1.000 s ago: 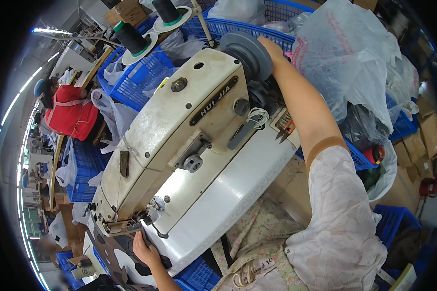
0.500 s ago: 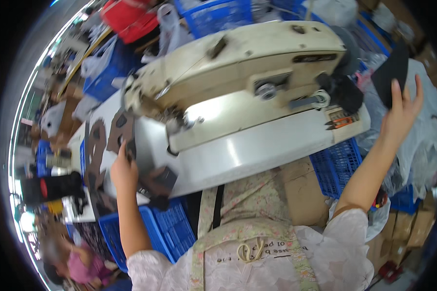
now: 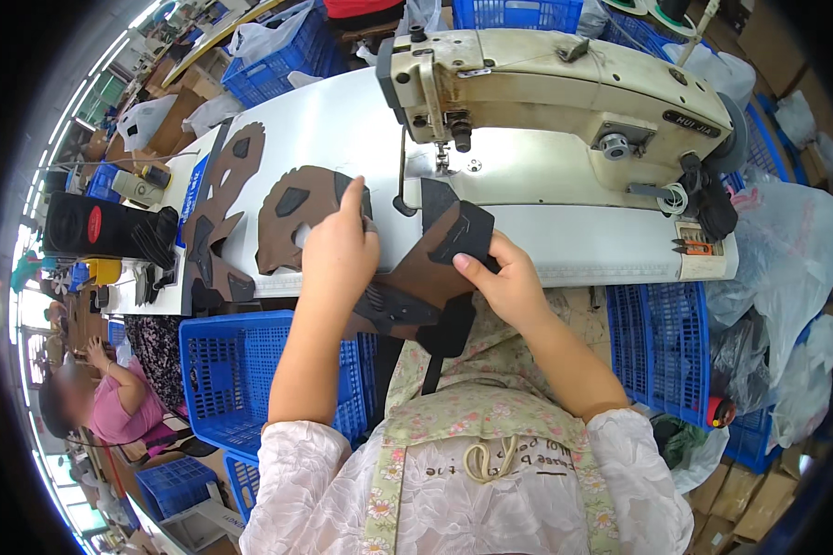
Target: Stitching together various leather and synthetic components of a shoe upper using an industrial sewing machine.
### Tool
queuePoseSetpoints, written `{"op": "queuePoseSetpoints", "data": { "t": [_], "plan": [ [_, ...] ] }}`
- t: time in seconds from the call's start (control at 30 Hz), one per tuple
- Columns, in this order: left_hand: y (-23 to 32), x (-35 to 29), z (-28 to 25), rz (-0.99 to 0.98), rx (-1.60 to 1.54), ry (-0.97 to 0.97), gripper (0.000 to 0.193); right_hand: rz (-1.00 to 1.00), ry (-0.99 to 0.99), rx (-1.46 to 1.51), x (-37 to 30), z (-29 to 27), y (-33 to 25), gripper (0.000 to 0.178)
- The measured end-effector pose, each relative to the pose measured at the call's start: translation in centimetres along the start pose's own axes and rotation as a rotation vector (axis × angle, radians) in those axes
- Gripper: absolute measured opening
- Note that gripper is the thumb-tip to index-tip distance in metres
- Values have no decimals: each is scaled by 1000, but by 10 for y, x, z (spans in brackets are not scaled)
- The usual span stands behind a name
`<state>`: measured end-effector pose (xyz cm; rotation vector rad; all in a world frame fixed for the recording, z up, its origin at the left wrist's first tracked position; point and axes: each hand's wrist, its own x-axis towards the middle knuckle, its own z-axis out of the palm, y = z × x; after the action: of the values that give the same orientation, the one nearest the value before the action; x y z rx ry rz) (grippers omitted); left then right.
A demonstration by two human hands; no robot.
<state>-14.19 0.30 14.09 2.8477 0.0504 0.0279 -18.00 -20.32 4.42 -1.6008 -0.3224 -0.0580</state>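
Observation:
My right hand [image 3: 516, 280] pinches a black patch [image 3: 465, 233] at the right end of a brown cut piece [image 3: 418, 265], thumb on top. This flat piece carries several black patches and hangs over the table's front edge. Over the middle of the brown pieces lies my left hand [image 3: 341, 252], its index finger pointing forward and the other fingers curled; its thumb is hidden. Left of it another curved brown section [image 3: 276, 220] with a black patch rests on the white table. Just beyond my hands stands a cream sewing machine [image 3: 537, 83], its needle area near the black tip.
More brown and black pieces [image 3: 236, 176] lie along the table's left end. Blue crates [image 3: 236, 370] sit below the front edge, left and right. Orange-handled snips [image 3: 692, 247] lie at the table's right end. A person in pink [image 3: 120, 407] sits at the far left.
My right hand has come from the far right with the black patch to the brown piece before me. My left hand has moved right, bringing brown pieces toward the machine. The view has shifted.

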Motion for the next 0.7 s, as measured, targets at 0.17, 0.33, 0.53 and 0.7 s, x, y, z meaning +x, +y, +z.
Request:
{"op": "queuePoseSetpoints", "data": {
  "t": [0.17, 0.33, 0.53, 0.7],
  "plan": [
    [-27, 4, 29, 641, -142, 312, 33, 239, 52, 245, -6, -13, 19, 23],
    [-36, 39, 90, 725, -626, 204, 26, 254, 115, 232, -1, -27, 24, 21],
    [-20, 52, 120, 542, -758, 244, 32, -288, 646, -625, -2, -44, 11, 14],
    [-25, 60, 132, 451, -842, 87, 36, -291, 425, -498, -9, -14, -15, 8]
  ]
}}
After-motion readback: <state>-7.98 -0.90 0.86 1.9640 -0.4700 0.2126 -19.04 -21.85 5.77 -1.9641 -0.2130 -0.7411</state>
